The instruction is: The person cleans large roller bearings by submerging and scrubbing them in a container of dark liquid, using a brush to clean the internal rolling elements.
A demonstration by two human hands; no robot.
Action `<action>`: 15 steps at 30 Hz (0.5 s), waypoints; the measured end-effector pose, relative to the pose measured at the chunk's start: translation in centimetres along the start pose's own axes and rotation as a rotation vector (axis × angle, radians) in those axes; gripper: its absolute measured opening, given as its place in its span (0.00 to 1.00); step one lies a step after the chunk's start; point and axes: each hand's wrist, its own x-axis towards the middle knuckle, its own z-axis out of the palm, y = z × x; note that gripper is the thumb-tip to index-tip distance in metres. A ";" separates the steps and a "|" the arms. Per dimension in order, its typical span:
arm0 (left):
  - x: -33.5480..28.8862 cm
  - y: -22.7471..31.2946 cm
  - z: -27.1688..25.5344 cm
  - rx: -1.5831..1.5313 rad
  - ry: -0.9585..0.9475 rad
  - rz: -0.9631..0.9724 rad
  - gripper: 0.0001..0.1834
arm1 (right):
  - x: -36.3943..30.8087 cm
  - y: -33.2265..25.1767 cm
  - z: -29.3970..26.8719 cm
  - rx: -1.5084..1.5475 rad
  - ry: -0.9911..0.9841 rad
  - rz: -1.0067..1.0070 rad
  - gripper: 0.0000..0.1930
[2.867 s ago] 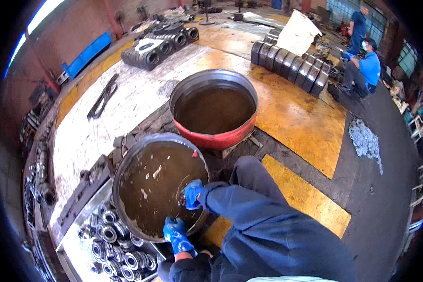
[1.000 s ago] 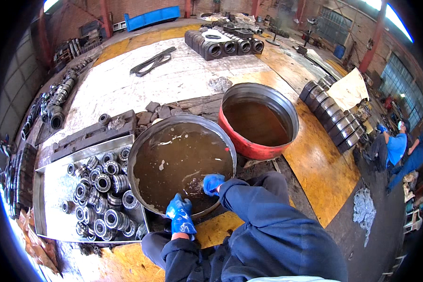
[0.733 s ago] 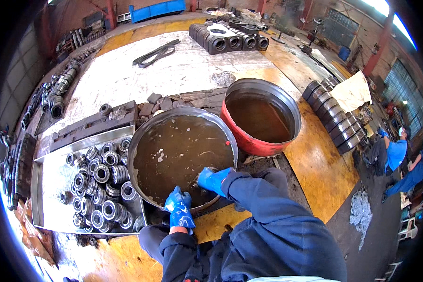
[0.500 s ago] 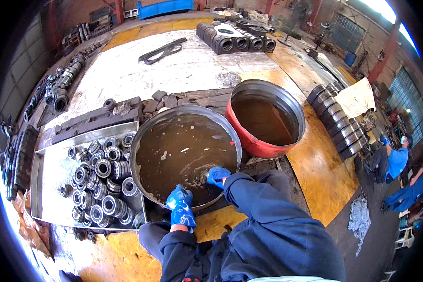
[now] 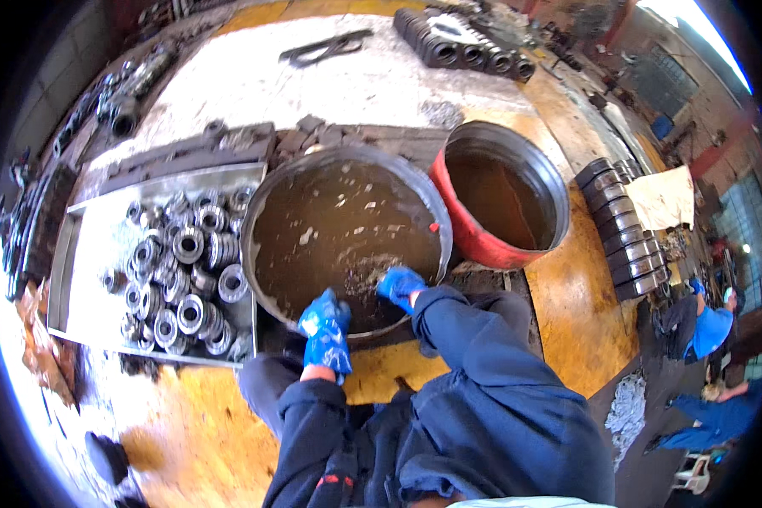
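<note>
A wide round metal tub (image 5: pixel 258 292) of murky brown liquid stands in front of me. My left hand (image 5: pixel 325 320), in a blue glove, is closed over the tub's near rim; what it holds, if anything, is hidden. Also gloved in blue, my right hand (image 5: pixel 400 288) is closed at the liquid's surface inside the tub. Splashing water hides whatever is in its fingers. On the left, many metal bearings (image 5: pixel 188 245) lie heaped in a shallow metal tray (image 5: pixel 69 279).
A red drum (image 5: pixel 493 235) of brown liquid stands against the tub's right side. Farther right is a row of dark metal blocks (image 5: pixel 625 237). Dark beams (image 5: pixel 190 152) lie behind the tray. Two people in blue, one here (image 5: pixel 709 334), are at the far right.
The view has tilted and shifted, so the tub sits higher in it. Both hands remain at the tub, and the liquid near my right hand is still stirred up.
</note>
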 end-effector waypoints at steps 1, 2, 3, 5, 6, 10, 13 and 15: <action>0.3 -1.1 0.3 0.007 0.015 -0.010 0.19 | -0.6 -1.3 -0.3 -0.002 0.100 -0.099 0.13; 0.2 -1.2 0.1 -0.003 0.005 -0.050 0.18 | -0.1 -2.8 -1.0 -0.045 0.017 -0.004 0.11; 0.5 0.4 0.9 -0.020 -0.033 -0.040 0.17 | -1.2 -2.3 -2.2 -0.117 -0.064 0.145 0.10; -0.3 0.7 0.5 -0.023 0.053 0.040 0.18 | -0.7 -1.5 -1.8 -0.330 -0.179 0.041 0.11; -0.6 1.3 0.0 -0.001 0.005 0.022 0.18 | 1.2 -1.6 -1.6 -0.504 -0.394 -0.004 0.10; -0.9 0.1 -0.9 0.026 -0.007 -0.034 0.18 | 2.2 -4.3 0.3 -0.608 -0.323 -0.367 0.09; -0.2 0.1 -0.7 0.004 -0.022 0.010 0.20 | -0.2 -3.5 -2.4 -0.303 -0.020 -0.075 0.08; -0.2 0.8 -0.4 0.001 -0.064 -0.012 0.21 | -0.7 2.4 1.7 0.179 0.004 -0.009 0.10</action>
